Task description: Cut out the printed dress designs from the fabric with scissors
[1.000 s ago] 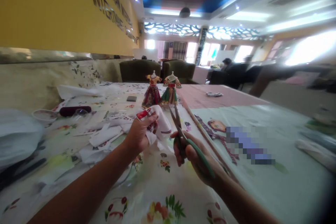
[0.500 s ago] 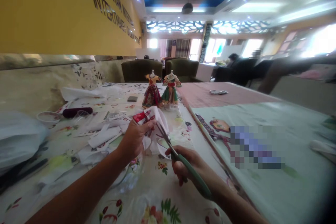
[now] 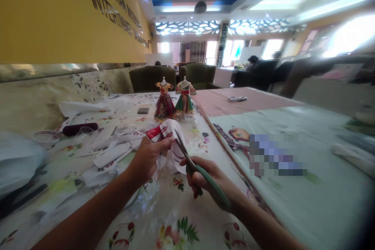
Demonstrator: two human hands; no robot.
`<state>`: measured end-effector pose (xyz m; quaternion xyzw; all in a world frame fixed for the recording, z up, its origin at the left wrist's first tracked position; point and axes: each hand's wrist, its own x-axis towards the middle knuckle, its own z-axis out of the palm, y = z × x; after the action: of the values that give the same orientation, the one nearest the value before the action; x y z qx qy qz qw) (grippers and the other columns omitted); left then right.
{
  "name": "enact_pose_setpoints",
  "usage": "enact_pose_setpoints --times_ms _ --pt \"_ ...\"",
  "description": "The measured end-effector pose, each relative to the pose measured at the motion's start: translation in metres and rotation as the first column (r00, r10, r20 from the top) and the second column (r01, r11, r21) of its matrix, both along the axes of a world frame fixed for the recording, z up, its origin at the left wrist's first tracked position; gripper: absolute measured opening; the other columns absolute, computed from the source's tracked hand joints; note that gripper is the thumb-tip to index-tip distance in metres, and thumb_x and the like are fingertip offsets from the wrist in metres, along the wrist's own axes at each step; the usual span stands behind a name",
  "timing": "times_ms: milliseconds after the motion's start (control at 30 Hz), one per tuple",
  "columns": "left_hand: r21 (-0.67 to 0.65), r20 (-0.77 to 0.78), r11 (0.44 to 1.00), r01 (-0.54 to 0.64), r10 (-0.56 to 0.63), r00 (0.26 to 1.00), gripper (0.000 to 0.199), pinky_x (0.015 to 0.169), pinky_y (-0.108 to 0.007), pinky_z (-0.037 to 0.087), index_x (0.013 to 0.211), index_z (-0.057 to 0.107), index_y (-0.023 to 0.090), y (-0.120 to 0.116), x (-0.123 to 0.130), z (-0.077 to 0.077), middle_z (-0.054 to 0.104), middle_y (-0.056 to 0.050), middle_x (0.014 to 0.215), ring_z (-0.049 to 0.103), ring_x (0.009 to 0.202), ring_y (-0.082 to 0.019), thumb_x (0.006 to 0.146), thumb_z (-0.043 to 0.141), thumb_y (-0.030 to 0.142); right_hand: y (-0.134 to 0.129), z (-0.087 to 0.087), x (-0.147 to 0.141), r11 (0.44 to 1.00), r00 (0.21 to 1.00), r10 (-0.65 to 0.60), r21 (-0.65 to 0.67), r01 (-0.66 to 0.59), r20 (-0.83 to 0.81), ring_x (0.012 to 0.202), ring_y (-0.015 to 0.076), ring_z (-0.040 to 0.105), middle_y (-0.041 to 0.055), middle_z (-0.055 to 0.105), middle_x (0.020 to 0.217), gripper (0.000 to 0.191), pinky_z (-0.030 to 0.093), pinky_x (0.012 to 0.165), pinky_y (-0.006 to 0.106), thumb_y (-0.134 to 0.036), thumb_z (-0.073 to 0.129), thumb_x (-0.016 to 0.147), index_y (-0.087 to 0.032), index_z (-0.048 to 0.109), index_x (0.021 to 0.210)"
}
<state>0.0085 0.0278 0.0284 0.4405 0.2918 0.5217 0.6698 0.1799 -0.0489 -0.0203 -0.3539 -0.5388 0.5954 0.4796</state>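
My left hand (image 3: 148,156) pinches a piece of white fabric (image 3: 175,128) with a red printed pattern, holding it up over the table. In my right hand (image 3: 205,175) is a pair of scissors (image 3: 215,189) with green handles, fingers wrapped round the grips. Their blades point up and away, slightly parted, at the fabric's right side close to my left thumb. Behind the fabric stand two small dress forms, one in a yellow and dark red dress (image 3: 164,101), the other in a green dress (image 3: 184,99).
White scraps (image 3: 113,154) lie on the flowered tablecloth (image 3: 164,218) at left, with a dark purple case (image 3: 79,129) and a plastic bag (image 3: 20,160). Patterned cloth pieces (image 3: 241,134) rest on the pale green cloth (image 3: 293,203) at right. Armchairs (image 3: 197,73) stand beyond the table.
The scissor blades have parted a little and point more upright beside the fabric. The view has turned slightly right. My left hand keeps its hold.
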Motion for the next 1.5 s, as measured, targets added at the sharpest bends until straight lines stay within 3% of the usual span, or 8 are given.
enact_pose_setpoints --times_ms 300,500,900,1200,1500 --pt "0.015 -0.041 0.987 0.163 -0.162 0.986 0.029 0.063 -0.028 0.057 0.095 0.076 0.014 -0.0006 -0.0007 -0.0088 0.076 -0.007 0.081 0.069 0.067 -0.019 0.067 0.085 0.019 0.0018 0.0022 0.0037 0.999 1.0 0.002 0.039 -0.002 0.002 0.053 0.0094 0.048 -0.0048 0.053 0.065 0.067 0.046 0.05 0.022 -0.067 0.078 0.072 -0.013 0.064 0.108" --pt "0.023 -0.05 0.987 0.156 -0.155 0.987 0.028 0.064 -0.028 0.057 0.094 0.076 0.013 -0.0009 -0.0013 -0.0086 0.076 -0.008 0.081 0.07 0.068 -0.019 0.068 0.085 0.019 0.0019 -0.0003 0.0033 0.999 1.0 0.002 0.034 -0.003 0.012 0.046 0.0084 0.045 -0.006 0.052 0.059 0.065 0.043 0.044 0.021 -0.066 0.077 0.074 -0.012 0.063 0.108" --pt "0.045 -0.06 0.985 0.169 -0.166 0.984 0.027 0.063 -0.025 0.055 0.089 0.076 0.012 -0.0021 -0.0034 -0.0005 0.075 -0.008 0.078 0.069 0.066 -0.018 0.065 0.086 0.018 0.001 0.0023 0.0039 1.0 0.999 -0.01 0.026 0.009 0.049 0.05 0.0086 0.045 -0.0058 0.049 0.063 0.067 0.045 0.046 0.022 -0.068 0.078 0.071 -0.014 0.065 0.108" --pt "0.081 -0.087 0.978 0.193 -0.186 0.979 0.03 0.067 -0.027 0.056 0.095 0.076 0.013 -0.002 -0.0035 -0.0005 0.076 -0.01 0.083 0.07 0.07 -0.019 0.069 0.085 0.022 0.0002 0.0001 0.0034 1.0 0.998 -0.022 0.016 0.022 0.056 0.04 0.0065 0.04 -0.0084 0.047 0.053 0.063 0.037 0.039 0.019 -0.067 0.076 0.075 -0.013 0.064 0.105" --pt "0.117 -0.088 0.971 0.207 -0.197 0.976 0.03 0.071 -0.03 0.056 0.096 0.076 0.014 -0.0009 -0.0054 -0.0019 0.075 -0.009 0.085 0.072 0.076 -0.023 0.07 0.085 0.025 0.0003 -0.0026 0.0036 0.999 0.996 -0.035 -0.004 0.036 0.082 0.037 0.0062 0.04 -0.0098 0.045 0.051 0.057 0.037 0.036 0.018 -0.063 0.077 0.076 -0.014 0.064 0.103"
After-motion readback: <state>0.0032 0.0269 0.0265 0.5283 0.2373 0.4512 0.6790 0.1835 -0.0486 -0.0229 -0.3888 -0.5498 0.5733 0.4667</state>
